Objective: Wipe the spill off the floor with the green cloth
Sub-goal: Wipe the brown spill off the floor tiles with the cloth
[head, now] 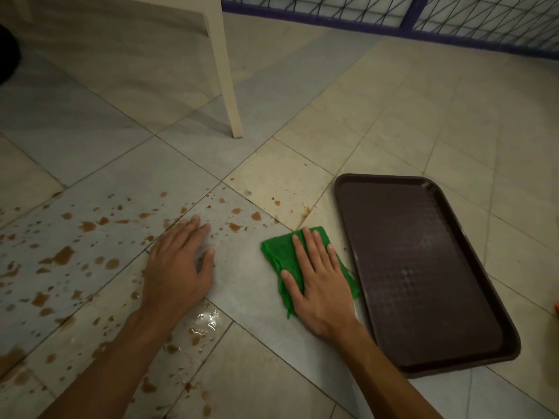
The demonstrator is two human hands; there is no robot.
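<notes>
The head view looks down at a tiled floor (393, 116). The right hand (320, 282) lies flat on the cloth (279, 252), with its fingers straight and spread a little. It presses the cloth down and does not grab it. The cloth is green and folded. It sits on the floor just left of the tray (423, 267), so close that I cannot tell if they touch. The tray is dark brown and lies flat on the floor at the right. The left hand (178, 267) rests on the floor to the left of the cloth. Its palm is down, its fingers are loose and a bit bent, and it holds nothing. The two hands are apart, with bare tile between them. The spill (62, 257) is made of many brown drops and blobs. Most of them are on the left, around and past the left hand. A few small drops reach up near the top of the cloth, and a brown streak (305, 211) sits just above it. A shiny wet patch (205, 322) lies by the left wrist. A white leg (228, 95) of some furniture stands on the floor farther back. A wire fence (332, 10) with a dark frame runs along the top.
</notes>
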